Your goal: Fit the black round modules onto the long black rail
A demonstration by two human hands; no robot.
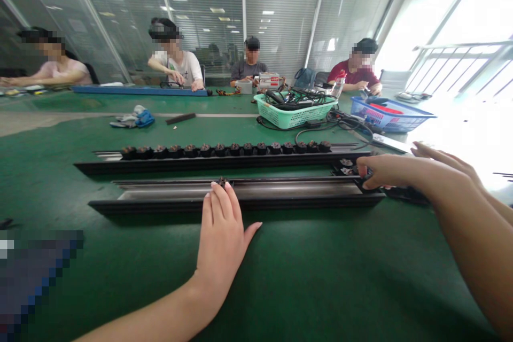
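My left hand (220, 224) lies with its fingers stretched over the near black rail (296, 204), thumb apart. Its fingertips touch a small black socket module (223, 180) in the rail's silvery channel. At the rail's right end, my right hand (382, 168) is closed in a pinch on something dark, mostly hidden by the fingers. Beside those fingers lie a few black modules (345, 170). Behind the near rail runs a second black rail (208, 160), parallel to it, carrying a row of several black socket modules (219, 149).
Another person's hand (444, 160) reaches in just behind my right arm. Farther back stand a green basket of cables (288, 116) and a blue basket (395, 117). Gloves (134, 117) and a dark strip (180, 118) lie beyond the rails. Several people sit across the green table (320, 272).
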